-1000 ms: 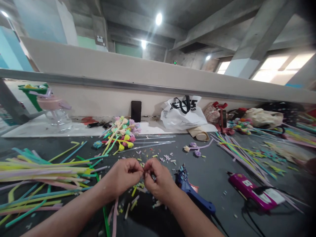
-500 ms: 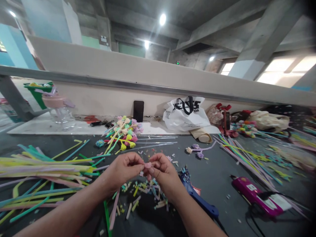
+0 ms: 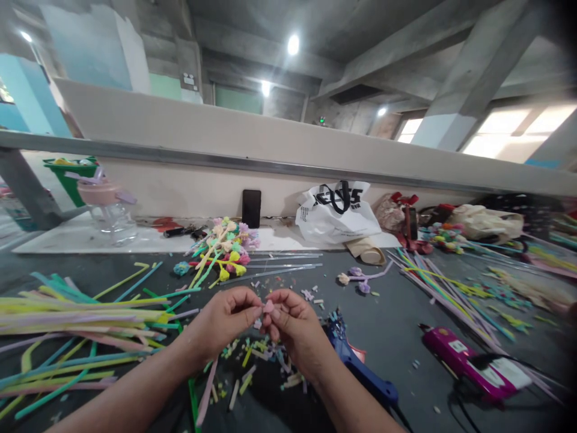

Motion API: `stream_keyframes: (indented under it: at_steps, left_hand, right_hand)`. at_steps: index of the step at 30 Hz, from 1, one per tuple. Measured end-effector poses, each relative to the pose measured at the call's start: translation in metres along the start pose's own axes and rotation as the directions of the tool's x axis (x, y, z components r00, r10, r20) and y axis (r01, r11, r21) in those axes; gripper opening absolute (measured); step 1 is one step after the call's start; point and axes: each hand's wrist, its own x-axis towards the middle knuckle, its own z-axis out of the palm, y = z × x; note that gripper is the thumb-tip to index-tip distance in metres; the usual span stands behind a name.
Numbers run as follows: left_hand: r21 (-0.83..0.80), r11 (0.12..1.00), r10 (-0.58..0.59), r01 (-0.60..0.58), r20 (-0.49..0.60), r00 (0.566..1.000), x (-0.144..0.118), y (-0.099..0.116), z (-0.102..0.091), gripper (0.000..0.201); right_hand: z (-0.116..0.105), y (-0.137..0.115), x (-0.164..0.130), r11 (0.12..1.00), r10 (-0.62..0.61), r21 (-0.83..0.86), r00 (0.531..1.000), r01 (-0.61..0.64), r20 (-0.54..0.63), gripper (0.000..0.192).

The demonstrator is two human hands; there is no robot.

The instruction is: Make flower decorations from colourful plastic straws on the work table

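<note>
A small pink fuzzy piece (image 3: 269,307), perhaps a bit of chenille stem, is pinched between my two hands over the dark table. My left hand (image 3: 234,313) is closed, with thumb and forefinger at the piece's left side. From the other side my right hand (image 3: 293,319) grips it with thumb and fingers. Its exact shape is partly covered by the fingertips. Below the hands lie many short cut chenille stem bits (image 3: 252,355). Just right of my right forearm rests a blue glue gun (image 3: 360,367), its nozzle end near scattered scraps.
Long chenille stems (image 3: 81,319) are piled at left, more (image 3: 442,288) at right. A bunch of fuzzy flowers (image 3: 228,243), a phone (image 3: 251,208), a white bag (image 3: 336,213) and a clear bottle (image 3: 108,210) stand along the back. A magenta corded tool (image 3: 469,361) lies right.
The pink piece has turned slightly between my fingers and looks more pointed. Both hands sit a little lower in view as the camera tilts up slightly.
</note>
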Motion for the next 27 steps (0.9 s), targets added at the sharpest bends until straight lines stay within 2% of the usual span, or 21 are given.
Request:
stream_keyframes:
  at_steps: [3,7,12,15,17,18,19,23,25,27]
  left_hand:
    - [0.010,1.000,-0.024,0.024,-0.010,1.000,-0.001,0.002,0.000,0.015]
    - [0.057,0.998,-0.020,0.021,-0.012,1.000,-0.002,0.002,0.002,0.016]
    - [0.314,0.949,0.030,0.007,-0.113,0.993,-0.004,0.002,0.001,0.020]
    - [0.345,0.939,0.046,-0.009,-0.099,0.994,-0.005,0.003,0.001,0.018]
    - [0.360,0.933,0.046,-0.016,-0.076,0.996,-0.006,0.004,0.001,0.016]
    - [0.375,0.927,0.045,-0.016,-0.068,0.997,-0.006,0.004,0.001,0.015]
    - [0.396,0.918,0.045,-0.016,-0.063,0.997,-0.007,0.004,0.001,0.014]
    - [0.478,0.878,0.048,-0.014,-0.059,0.997,-0.007,0.003,0.004,0.013]
    - [0.504,0.864,0.036,-0.008,-0.046,0.998,-0.007,0.003,0.005,0.014]
    - [0.516,0.857,0.028,-0.010,-0.027,0.999,-0.007,0.005,0.005,0.014]
  right_hand:
    - [0.000,0.003,0.000,1.000,0.010,-0.018,1.000,-0.010,-0.006,0.018]
    - [0.000,0.004,-0.001,0.989,-0.035,-0.144,0.999,0.034,-0.008,0.016]
    - [0.002,0.000,-0.005,0.948,-0.048,-0.310,0.996,0.068,0.072,0.020]
    - [0.000,0.000,-0.007,0.903,-0.048,-0.420,0.994,0.087,0.101,0.018]
    - [-0.003,0.000,-0.009,0.819,-0.096,-0.555,0.988,0.147,0.120,0.012]
    - [-0.004,0.000,-0.009,0.750,-0.142,-0.633,0.981,0.192,0.129,0.007]
    - [-0.005,-0.001,-0.010,0.662,-0.191,-0.710,0.970,0.240,0.150,0.003]
    - [-0.006,-0.006,-0.012,0.303,-0.318,-0.874,0.904,0.381,0.284,0.015]
    - [-0.006,-0.006,-0.012,0.220,-0.336,-0.893,0.890,0.392,0.308,0.017]
    - [-0.006,-0.005,-0.013,0.203,-0.342,-0.903,0.892,0.378,0.296,0.016]
